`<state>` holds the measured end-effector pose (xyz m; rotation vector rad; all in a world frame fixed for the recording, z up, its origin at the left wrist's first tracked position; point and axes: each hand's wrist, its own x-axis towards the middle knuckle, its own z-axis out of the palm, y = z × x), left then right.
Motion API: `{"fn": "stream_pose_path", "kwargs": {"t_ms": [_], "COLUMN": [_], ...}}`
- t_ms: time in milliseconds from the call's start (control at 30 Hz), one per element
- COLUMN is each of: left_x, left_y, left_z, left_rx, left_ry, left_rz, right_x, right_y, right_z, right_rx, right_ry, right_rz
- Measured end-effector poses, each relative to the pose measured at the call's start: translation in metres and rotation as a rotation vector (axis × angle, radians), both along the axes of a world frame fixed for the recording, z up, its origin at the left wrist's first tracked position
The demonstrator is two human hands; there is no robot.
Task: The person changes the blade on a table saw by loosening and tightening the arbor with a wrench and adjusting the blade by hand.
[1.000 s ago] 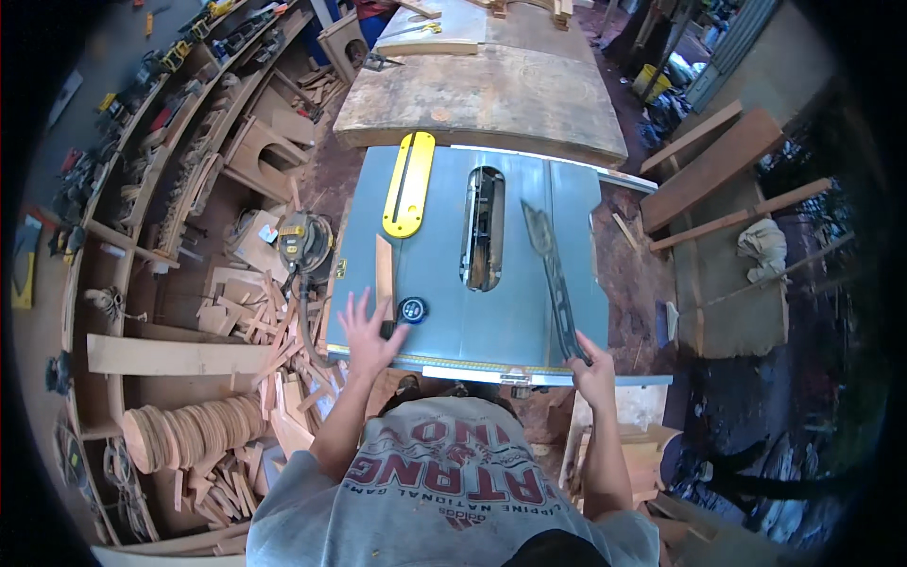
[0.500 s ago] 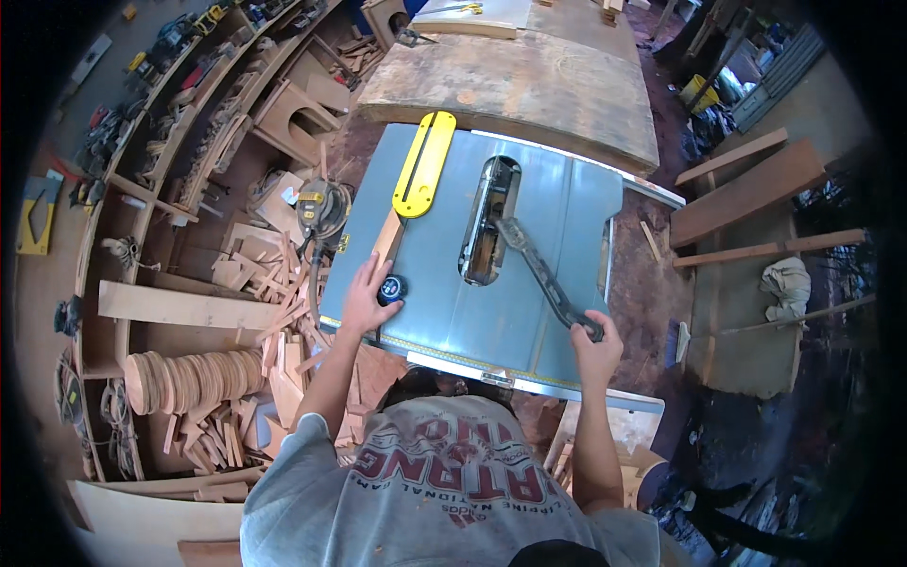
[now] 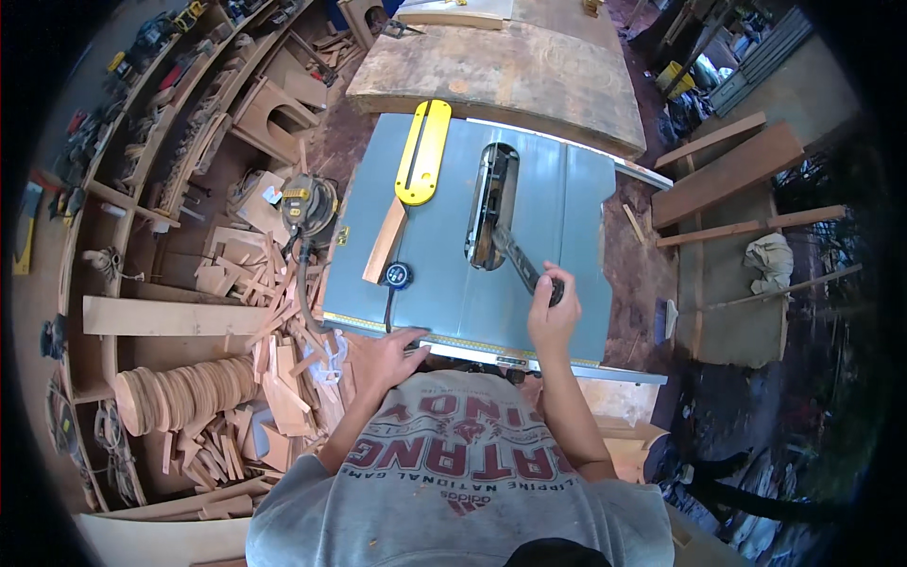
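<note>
On the grey table saw top [image 3: 350,227], my right hand [image 3: 555,312] is closed on the handle of a long dark metal wrench [image 3: 524,265], whose far end sits in the oblong blade opening [image 3: 491,170]. My left hand [image 3: 399,357] rests at the front edge and rail, left of centre, fingers slightly apart. Just above it a small blue-rimmed round gauge [image 3: 397,276], with a dark strip running from it, lies beside a narrow wood piece [image 3: 385,241]. The yellow insert plate [image 3: 420,161] lies at the back left of the top.
A sander [image 3: 307,208] with hose and piles of wood offcuts [image 3: 217,449] lie at left, beside shelves of tools [image 3: 151,94]. A wooden worktop [image 3: 501,76] stands behind the saw. Boards [image 3: 727,170] lean at right. Dark clutter [image 3: 756,501] fills the lower right.
The wrench's end has moved left into the opening, with my right hand moving left and up. My left hand has left the wood piece and gauge and dropped to the front edge.
</note>
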<state>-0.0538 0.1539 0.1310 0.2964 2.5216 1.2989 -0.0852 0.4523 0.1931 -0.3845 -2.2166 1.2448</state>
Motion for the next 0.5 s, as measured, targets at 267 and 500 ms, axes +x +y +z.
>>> {"fn": "stream_pose_path", "kwargs": {"t_ms": [267,500], "left_x": [0.005,0.005], "left_y": [-0.029,-0.036], "left_z": [-0.006,-0.020], "left_rx": [0.048,-0.060], "left_ry": [-0.061,0.073], "left_rz": [-0.055,-0.132], "right_x": [-0.012,-0.047], "right_y": [-0.038,-0.041], "right_z": [-0.038,-0.103], "right_rx": [0.185,0.238], "right_ry": [0.030,0.117], "right_rz": [0.022,0.032]}}
